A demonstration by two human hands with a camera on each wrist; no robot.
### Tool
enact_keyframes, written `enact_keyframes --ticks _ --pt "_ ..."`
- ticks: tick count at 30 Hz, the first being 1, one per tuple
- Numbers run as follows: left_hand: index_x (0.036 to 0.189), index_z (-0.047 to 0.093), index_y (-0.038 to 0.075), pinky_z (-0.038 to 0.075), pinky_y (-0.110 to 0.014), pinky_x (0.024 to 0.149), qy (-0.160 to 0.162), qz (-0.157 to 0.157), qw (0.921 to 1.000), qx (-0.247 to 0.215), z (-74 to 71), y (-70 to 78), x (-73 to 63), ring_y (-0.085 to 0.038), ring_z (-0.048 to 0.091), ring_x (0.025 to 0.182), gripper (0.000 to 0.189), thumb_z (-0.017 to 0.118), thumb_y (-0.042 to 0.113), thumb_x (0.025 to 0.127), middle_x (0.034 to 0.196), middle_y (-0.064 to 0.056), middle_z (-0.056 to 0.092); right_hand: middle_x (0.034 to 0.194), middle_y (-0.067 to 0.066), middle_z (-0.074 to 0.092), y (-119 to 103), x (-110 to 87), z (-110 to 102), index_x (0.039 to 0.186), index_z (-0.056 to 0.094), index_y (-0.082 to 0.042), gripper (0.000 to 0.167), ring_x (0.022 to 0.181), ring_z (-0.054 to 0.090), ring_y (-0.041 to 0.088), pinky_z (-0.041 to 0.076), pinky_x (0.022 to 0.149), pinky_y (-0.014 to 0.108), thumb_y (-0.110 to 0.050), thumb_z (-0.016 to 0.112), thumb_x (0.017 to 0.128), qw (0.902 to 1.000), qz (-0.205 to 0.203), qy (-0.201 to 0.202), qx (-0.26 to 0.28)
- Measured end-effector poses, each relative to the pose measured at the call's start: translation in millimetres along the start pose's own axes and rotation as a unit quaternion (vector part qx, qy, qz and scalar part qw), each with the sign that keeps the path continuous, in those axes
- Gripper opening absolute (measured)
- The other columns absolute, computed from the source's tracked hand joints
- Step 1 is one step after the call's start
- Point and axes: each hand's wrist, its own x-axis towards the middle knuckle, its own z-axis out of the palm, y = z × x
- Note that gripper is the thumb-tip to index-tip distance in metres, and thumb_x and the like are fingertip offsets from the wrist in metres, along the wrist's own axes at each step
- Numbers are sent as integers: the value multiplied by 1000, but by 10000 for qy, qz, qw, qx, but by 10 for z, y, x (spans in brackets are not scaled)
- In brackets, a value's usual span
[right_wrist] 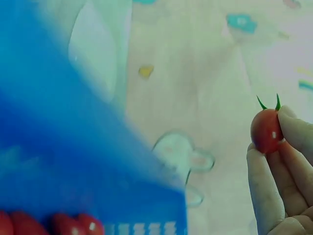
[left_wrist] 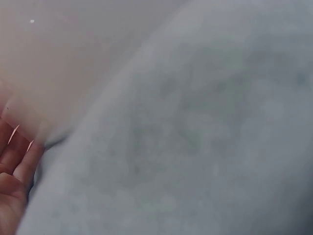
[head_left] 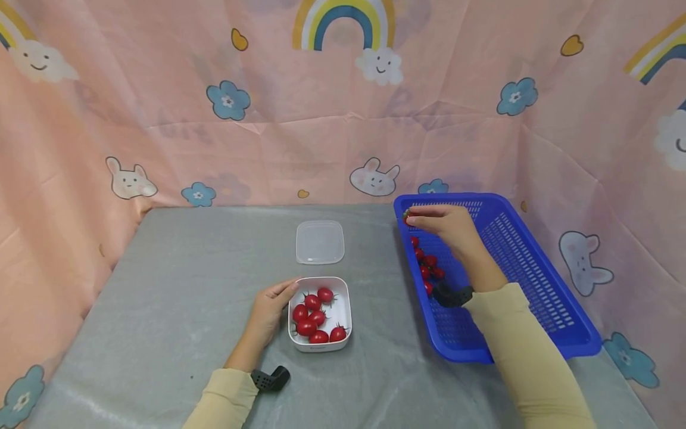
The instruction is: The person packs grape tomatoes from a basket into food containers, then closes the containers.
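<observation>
My right hand [head_left: 452, 229] is over the far left part of a blue basket [head_left: 536, 286]. It pinches a red cherry tomato [right_wrist: 266, 130] with green sepals between thumb and fingers. More cherry tomatoes [head_left: 430, 261] lie along the basket's left side. At the centre, a white square container [head_left: 343, 307] holds several cherry tomatoes [head_left: 306, 327]. My left hand [head_left: 268, 310] holds this container by its far left corner. In the blurred left wrist view, only part of the left hand [left_wrist: 17, 166] shows, against the pale container wall.
A translucent lid [head_left: 320, 242] lies flat on the grey tabletop [head_left: 177, 298] beyond the container. Behind the table hangs a pink patterned curtain [head_left: 300, 137]. The basket's high rim stands along the right side.
</observation>
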Motion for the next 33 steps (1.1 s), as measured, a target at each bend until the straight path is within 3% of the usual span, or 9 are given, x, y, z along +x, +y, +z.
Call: enact_keyframes --ticks 2,8,15,23,30,33 --pt "121 68 -5 50 -15 92 10 -16 10000 -4 4 -2 0 5 64 101 34 67 17 94 122 -11 72 92 -22 72 -66 -51 68 128 66 -3 52 96 66 -4 48 108 41 -36 75 88 10000 -56 -29 -48" --pt "121 69 -3 50 -19 95 27 -68 10000 65 2 -3 -8 3 64 103 35 67 19 94 123 -12 71 91 -16 76 -164 -121 277 120 71 -3 45 96 69 0 53 97 28 -32 78 86 9996 -163 -231 -47" --pt "120 69 -2 47 -39 109 39 -30 9999 127 -3 0 -14 -3 64 107 34 67 19 95 124 -15 70 101 -2 78 -215 -213 501 115 75 -7 41 105 69 12 47 107 44 -30 82 81 9984 -177 -535 105" --pt "122 67 -4 52 -20 96 -17 8 10000 59 -4 -8 -10 3 64 103 34 65 16 95 126 -17 68 108 5 77 -328 -369 758 111 77 -10 35 111 68 20 50 104 45 -26 83 80 9963 -396 -750 112" --pt "121 69 -3 49 -36 106 22 -6 9998 173 -3 3 -14 -2 64 107 34 66 19 95 125 -14 70 110 3 77 -376 -491 985 106 79 -15 29 118 64 19 48 106 48 -26 84 80 9977 -430 -510 -82" --pt "122 69 -2 50 -33 105 -19 -5 9999 152 -2 7 -9 -2 64 107 34 66 19 96 125 -15 70 111 2 76 -391 -568 1089 107 79 -16 28 120 63 19 50 104 48 -26 83 81 9976 -464 -468 -220"
